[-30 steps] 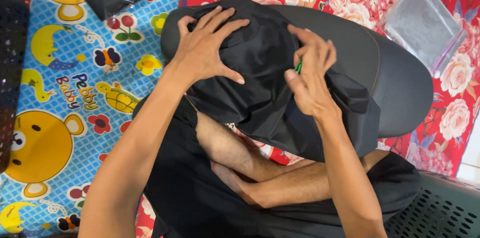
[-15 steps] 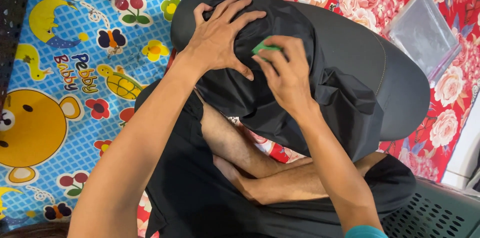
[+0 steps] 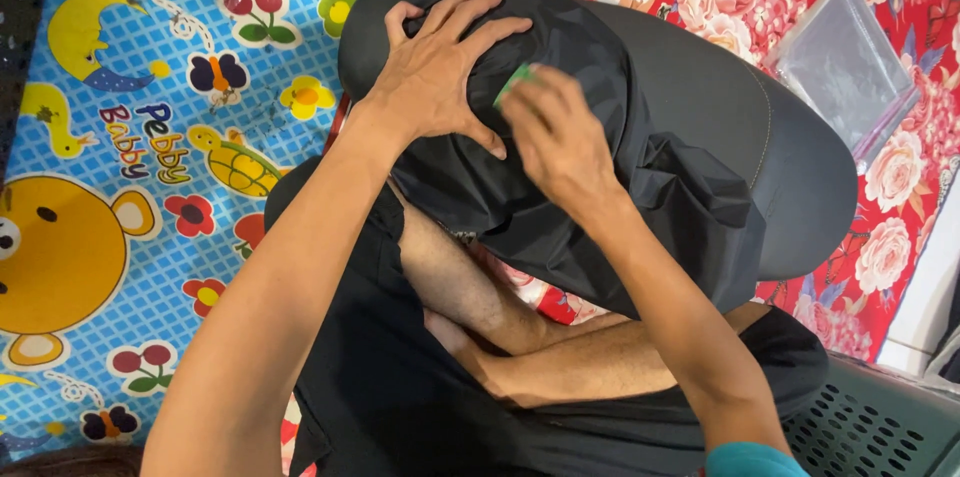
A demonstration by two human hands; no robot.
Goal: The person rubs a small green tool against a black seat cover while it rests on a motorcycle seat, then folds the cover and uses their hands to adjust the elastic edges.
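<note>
Black fabric is pinned flat by the spread left hand; a green object, pinched in the right hand, could likely slip or snag the cloth.

A blue cartoon play mat lies beside a red floral cloth

Bright even daylight, soft shadows, right hand motion-blurred

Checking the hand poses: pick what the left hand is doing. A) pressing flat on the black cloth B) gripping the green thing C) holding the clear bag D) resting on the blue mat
A: the left hand lies spread, palm down, on the black cloth; the right hand pinches the small green thing.
</note>
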